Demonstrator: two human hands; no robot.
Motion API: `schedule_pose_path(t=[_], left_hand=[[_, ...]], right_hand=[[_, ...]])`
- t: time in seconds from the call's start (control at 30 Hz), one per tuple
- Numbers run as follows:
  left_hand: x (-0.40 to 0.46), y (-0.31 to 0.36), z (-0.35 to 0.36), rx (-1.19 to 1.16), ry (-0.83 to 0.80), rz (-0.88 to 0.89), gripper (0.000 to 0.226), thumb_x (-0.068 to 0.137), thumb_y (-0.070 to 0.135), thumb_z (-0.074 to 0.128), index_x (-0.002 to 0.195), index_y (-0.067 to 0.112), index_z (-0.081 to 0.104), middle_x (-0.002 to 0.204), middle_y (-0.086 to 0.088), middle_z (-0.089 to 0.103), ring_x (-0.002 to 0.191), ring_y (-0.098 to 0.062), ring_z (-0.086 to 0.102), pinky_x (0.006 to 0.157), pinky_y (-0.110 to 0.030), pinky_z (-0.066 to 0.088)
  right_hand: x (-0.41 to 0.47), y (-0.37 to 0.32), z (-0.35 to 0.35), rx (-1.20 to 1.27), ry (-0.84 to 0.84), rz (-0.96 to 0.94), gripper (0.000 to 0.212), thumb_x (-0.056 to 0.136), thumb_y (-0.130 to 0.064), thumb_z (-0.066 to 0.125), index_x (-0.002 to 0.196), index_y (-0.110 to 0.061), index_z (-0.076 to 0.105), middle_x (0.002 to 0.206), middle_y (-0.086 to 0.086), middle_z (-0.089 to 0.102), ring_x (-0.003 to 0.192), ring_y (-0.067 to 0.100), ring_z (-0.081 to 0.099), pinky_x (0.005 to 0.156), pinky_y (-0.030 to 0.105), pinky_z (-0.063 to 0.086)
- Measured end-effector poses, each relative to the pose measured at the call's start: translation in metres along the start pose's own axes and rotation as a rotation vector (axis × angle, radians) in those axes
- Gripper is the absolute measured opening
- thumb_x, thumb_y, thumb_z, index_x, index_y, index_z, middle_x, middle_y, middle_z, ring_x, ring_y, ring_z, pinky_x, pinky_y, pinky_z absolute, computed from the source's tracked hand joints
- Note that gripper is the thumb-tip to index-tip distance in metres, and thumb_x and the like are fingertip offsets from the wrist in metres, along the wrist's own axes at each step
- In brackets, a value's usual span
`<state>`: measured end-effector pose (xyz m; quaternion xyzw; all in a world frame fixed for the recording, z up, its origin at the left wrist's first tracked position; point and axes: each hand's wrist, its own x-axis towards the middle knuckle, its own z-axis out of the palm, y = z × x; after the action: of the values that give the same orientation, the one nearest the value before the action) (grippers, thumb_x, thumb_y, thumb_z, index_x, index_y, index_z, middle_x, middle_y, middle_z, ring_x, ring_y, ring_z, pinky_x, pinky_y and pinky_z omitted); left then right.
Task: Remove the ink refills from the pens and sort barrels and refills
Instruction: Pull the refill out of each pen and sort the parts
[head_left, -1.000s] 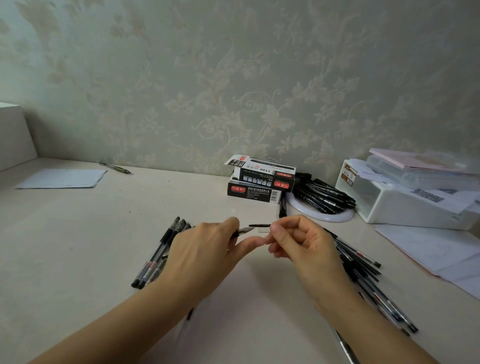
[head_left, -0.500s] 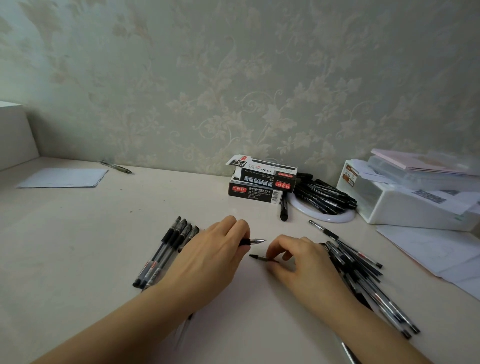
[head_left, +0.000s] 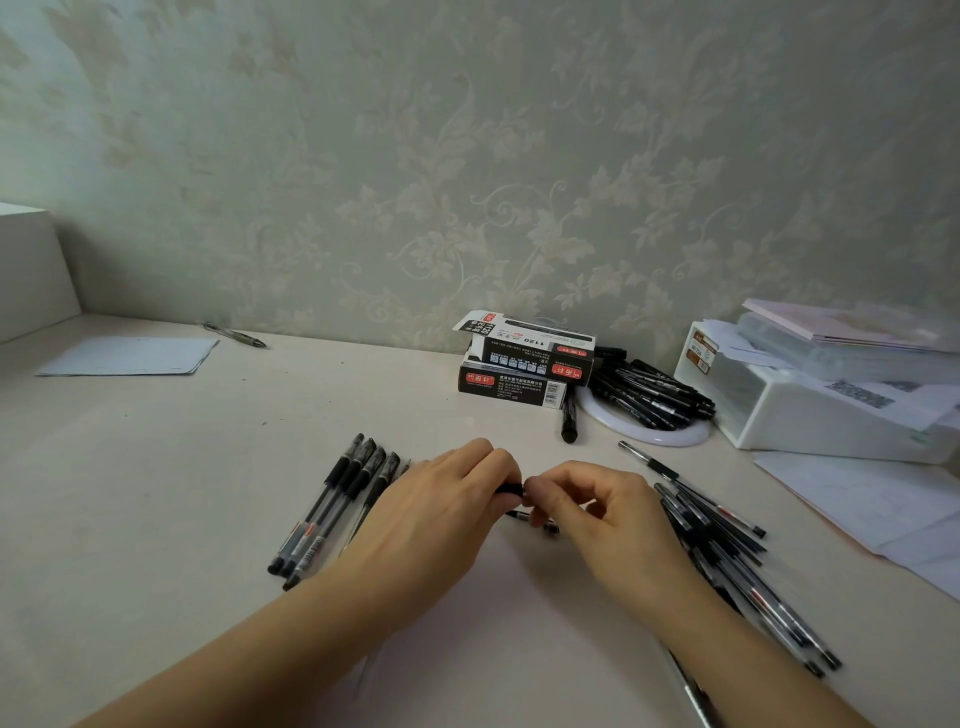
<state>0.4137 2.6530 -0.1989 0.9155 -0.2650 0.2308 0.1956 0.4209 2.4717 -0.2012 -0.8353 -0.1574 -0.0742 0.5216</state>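
Observation:
My left hand (head_left: 436, 525) grips a pen (head_left: 510, 489) at the middle of the table; only its black grip section shows between my hands. My right hand (head_left: 597, 514) pinches the tip end of that same pen with curled fingers. A small black cap (head_left: 540, 524) lies on the table just under my right fingers. Several pens in a neat row (head_left: 337, 506) lie left of my left hand. A loose pile of pens (head_left: 727, 561) lies on my right, partly under my right forearm.
Two stacked pen boxes (head_left: 524, 364) stand at the back by the wall, with a black marker (head_left: 569, 418) in front. A round white dish of black markers (head_left: 649, 402), a white storage box (head_left: 810, 410), loose papers (head_left: 883, 509), a sheet (head_left: 130, 356) and a far pen (head_left: 234, 335) are also there.
My right hand laid the small black cap on the table, then rose back to the pen's tip. The metal tip seen earlier is now covered by my right fingers.

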Motion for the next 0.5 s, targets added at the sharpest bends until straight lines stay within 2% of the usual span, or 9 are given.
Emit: schedule_pose_path(t=[0.07, 0.2, 0.33, 0.43, 0.5], left_hand=[[-0.0001, -0.0002, 0.0003, -0.012, -0.01, 0.002, 0.02, 0.1, 0.035, 0.04, 0.103, 0.023, 0.056, 0.096, 0.009, 0.053, 0.075, -0.013, 0.049, 0.06, -0.022, 0.029], [-0.0014, -0.0003, 0.0029, 0.001, -0.062, -0.032, 0.025, 0.1, 0.041, 0.03, 0.106, 0.029, 0.051, 0.1, 0.012, 0.051, 0.075, -0.01, 0.045, 0.06, -0.026, 0.036], [-0.0028, -0.0021, 0.0037, -0.019, -0.109, -0.055, 0.024, 0.1, 0.045, 0.025, 0.103, 0.031, 0.045, 0.097, 0.013, 0.051, 0.074, -0.014, 0.049, 0.062, -0.037, 0.044], [-0.0043, -0.002, 0.0025, -0.113, -0.094, -0.059, 0.029, 0.092, 0.059, 0.029, 0.103, 0.034, 0.035, 0.08, 0.02, 0.043, 0.068, -0.007, 0.046, 0.057, -0.028, 0.039], [-0.0053, -0.0014, 0.0019, -0.121, -0.095, -0.05, 0.029, 0.091, 0.058, 0.04, 0.103, 0.033, 0.031, 0.081, 0.021, 0.043, 0.069, -0.004, 0.048, 0.058, -0.027, 0.04]], right_hand=[[0.0007, 0.0003, -0.0011, 0.053, -0.014, 0.017, 0.014, 0.089, -0.03, 0.068, 0.079, -0.026, 0.077, 0.071, -0.006, 0.074, 0.064, 0.0, 0.064, 0.062, 0.008, 0.045], [0.0008, 0.0009, -0.0038, 0.093, -0.031, 0.023, 0.01, 0.086, -0.031, 0.07, 0.081, -0.029, 0.079, 0.074, -0.003, 0.075, 0.073, 0.015, 0.07, 0.069, 0.017, 0.052], [0.0013, -0.0027, -0.0071, 0.109, -0.044, 0.001, 0.008, 0.085, -0.026, 0.072, 0.082, -0.028, 0.079, 0.078, -0.003, 0.076, 0.078, 0.014, 0.071, 0.069, 0.017, 0.054], [0.0015, -0.0036, -0.0072, 0.088, -0.025, -0.005, 0.006, 0.084, -0.029, 0.073, 0.085, -0.032, 0.078, 0.081, -0.003, 0.076, 0.079, 0.025, 0.07, 0.076, 0.03, 0.057], [0.0011, -0.0025, -0.0059, 0.09, -0.013, 0.002, 0.01, 0.084, -0.025, 0.075, 0.086, -0.034, 0.078, 0.082, -0.004, 0.076, 0.079, 0.028, 0.069, 0.076, 0.032, 0.057]])
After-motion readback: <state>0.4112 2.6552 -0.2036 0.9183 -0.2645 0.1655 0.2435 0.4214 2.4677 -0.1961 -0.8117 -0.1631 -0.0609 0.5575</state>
